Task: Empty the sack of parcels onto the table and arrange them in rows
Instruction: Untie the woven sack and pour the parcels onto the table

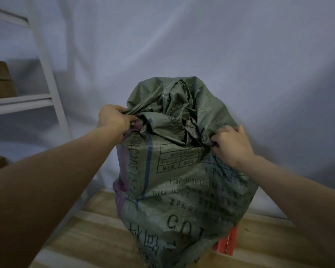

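A large green woven sack (182, 190) with black printed text stands on the wooden table (81, 235), its printing upside down and its crumpled end uppermost. My left hand (114, 118) grips the fabric at the sack's upper left corner. My right hand (232, 146) clutches a fold at the upper right. The sack bulges as if full. A red parcel (225, 243) pokes out from under its lower right side; any other parcels are hidden inside.
A white metal shelf rack (46, 74) stands at the left with brown cardboard boxes (0, 80) on it. A pale cloth backdrop (201, 35) hangs behind the table. Bare wooden tabletop shows on both sides of the sack.
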Demonstrator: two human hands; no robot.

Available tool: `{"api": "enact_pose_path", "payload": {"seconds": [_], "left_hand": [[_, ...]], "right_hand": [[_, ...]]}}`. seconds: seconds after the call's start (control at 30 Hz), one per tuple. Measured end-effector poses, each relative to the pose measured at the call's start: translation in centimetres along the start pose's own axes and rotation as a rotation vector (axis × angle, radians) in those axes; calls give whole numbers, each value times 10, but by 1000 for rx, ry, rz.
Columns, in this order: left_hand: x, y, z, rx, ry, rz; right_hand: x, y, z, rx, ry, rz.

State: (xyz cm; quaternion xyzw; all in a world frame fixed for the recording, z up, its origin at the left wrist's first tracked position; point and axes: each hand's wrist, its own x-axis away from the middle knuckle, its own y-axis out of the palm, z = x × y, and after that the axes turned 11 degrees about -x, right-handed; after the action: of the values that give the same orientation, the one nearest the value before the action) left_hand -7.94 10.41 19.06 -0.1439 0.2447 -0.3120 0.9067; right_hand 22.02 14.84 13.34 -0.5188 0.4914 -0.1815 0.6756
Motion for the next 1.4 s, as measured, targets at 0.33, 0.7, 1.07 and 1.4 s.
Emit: {"api": "enact_pose_path", "payload": {"seconds": [0.33, 0.7, 1.07, 1.4], "left_hand": [[-73, -18, -22, 114, 33, 74], [-189, -92, -81, 73, 43, 195], [-219, -81, -136, 180, -86, 11], [-220, -29, -68, 305, 105, 39]], "right_hand": [[-59, 12, -37, 59, -56, 219], [-172, 23, -156, -90, -68, 285], [-207, 68, -185, -36, 8, 196], [-222, -5, -123, -59, 130, 459]]}}
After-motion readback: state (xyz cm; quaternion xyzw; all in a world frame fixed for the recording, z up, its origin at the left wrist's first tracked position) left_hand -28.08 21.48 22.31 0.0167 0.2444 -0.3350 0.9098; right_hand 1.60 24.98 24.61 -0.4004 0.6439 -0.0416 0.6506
